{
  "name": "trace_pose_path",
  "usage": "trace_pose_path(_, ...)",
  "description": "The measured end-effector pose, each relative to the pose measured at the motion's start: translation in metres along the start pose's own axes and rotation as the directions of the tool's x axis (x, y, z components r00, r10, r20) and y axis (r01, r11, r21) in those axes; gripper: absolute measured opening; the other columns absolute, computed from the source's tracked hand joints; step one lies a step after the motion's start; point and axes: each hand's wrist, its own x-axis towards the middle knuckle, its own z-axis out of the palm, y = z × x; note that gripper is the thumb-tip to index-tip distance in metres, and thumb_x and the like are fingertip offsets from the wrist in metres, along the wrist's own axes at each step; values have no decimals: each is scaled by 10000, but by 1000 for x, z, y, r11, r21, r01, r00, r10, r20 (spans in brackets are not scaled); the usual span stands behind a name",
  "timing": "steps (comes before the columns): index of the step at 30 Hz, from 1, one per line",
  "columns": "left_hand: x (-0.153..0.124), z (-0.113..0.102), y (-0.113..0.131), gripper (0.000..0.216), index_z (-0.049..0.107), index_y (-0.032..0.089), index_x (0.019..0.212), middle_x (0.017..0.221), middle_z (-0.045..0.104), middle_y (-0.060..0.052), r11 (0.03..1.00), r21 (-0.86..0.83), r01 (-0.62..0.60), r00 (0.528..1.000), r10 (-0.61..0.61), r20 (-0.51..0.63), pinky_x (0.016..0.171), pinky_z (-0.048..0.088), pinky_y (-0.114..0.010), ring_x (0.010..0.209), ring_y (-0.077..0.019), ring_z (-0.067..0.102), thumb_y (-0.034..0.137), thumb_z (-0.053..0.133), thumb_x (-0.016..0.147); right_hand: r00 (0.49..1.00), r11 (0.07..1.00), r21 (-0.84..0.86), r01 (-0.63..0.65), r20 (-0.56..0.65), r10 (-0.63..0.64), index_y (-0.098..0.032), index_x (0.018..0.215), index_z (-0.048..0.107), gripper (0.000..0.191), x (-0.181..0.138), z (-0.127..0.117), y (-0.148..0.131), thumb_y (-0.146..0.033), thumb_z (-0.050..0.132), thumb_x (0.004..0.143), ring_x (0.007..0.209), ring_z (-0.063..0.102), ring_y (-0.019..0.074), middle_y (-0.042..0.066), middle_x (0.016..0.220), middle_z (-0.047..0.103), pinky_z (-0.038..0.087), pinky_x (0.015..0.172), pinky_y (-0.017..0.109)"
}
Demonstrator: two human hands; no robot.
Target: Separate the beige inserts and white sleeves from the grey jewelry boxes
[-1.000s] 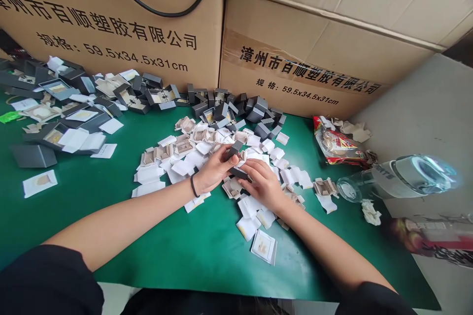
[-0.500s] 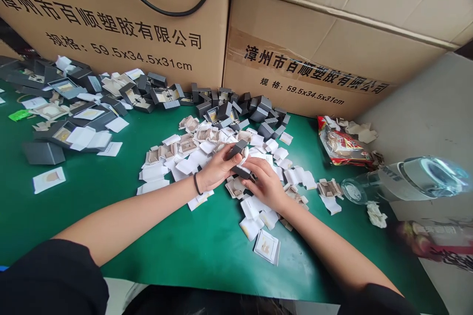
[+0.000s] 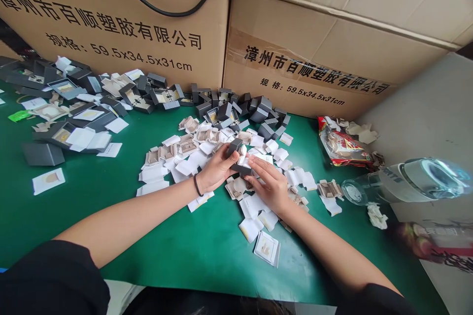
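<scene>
My left hand point(image 3: 216, 170) grips a small dark grey hinged box point(image 3: 236, 155), open, with its lid tilted up. My right hand point(image 3: 269, 184) lies beside it, fingers stretched toward the box and resting on its lower half and the white insert point(image 3: 244, 161) inside. Both hands sit over a scatter of white cards and beige inserts point(image 3: 185, 157) on the green table point(image 3: 111, 192). A black band circles my left wrist.
Two big cardboard cartons point(image 3: 288, 49) stand along the back. Piles of grey boxes point(image 3: 240, 108) and larger grey boxes point(image 3: 66, 103) lie before them. A snack bag point(image 3: 342, 147) and a clear bottle point(image 3: 402, 179) lie at the right by a grey wall.
My right hand's fingers have uncurled and now reach flat onto the box. The box has lifted slightly in my left hand. The view shifted a little.
</scene>
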Motion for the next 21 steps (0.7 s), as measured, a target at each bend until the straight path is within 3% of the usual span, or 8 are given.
trace_pose_path(7,-2,2,1,318,526,201,970,1000,556,-24,1000,15,23,1000,-23,-18,841,491,-326,976,-160,552,398,651,753,996,995,-75,65,-56,-70,-230,1246,517,448,-3,-2,1,-194,621,811,1045,612,235,111,1100,653,540,843,392)
trace_pose_path(14,-3,4,3,283,537,208,1002,981,559,-18,999,12,46,999,-46,19,806,501,-303,943,-150,559,339,643,775,999,999,-20,-40,-1,40,-228,1129,557,295,-1,-1,1,-257,585,837,1000,610,223,92,1017,654,527,817,387)
trace_pose_path(21,-4,4,1,340,531,228,1051,998,561,-20,999,52,-1,1000,1,13,852,470,-329,972,-166,545,306,667,749,976,969,115,-220,26,218,-216,1058,545,214,1,-1,-2,-287,525,858,1033,568,236,108,1083,603,488,869,436)
